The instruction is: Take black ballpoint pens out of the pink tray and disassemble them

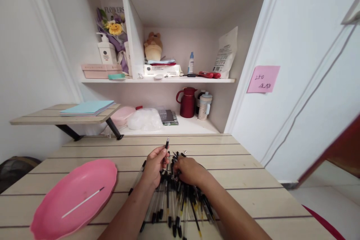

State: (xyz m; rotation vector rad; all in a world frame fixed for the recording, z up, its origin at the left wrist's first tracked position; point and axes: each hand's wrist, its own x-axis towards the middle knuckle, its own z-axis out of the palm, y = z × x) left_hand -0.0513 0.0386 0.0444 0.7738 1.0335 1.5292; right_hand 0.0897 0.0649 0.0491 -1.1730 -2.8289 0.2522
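My left hand point(153, 164) is closed around a pen point(167, 143), whose black grip and silver tip point upward. Just to its right, my right hand point(189, 170) reaches into the far side of a heap of pen parts point(170, 200). Its fingers are curled down, and whatever they hold is hidden. Clear barrels, black caps and several refills with yellowish ends make up the heap, spread between and below my forearms. A pink oval tray point(77, 178) lies to the left, with one thin white refill point(83, 202) in it.
On the left, a small raised shelf point(30, 118) bears a light blue notebook point(87, 107). Behind the slatted table point(247, 180) stands a white shelf unit holding a red jug point(188, 103), a pale cup point(204, 107) and a plastic bag point(144, 120). A pink note point(263, 78) sticks to the right wall.
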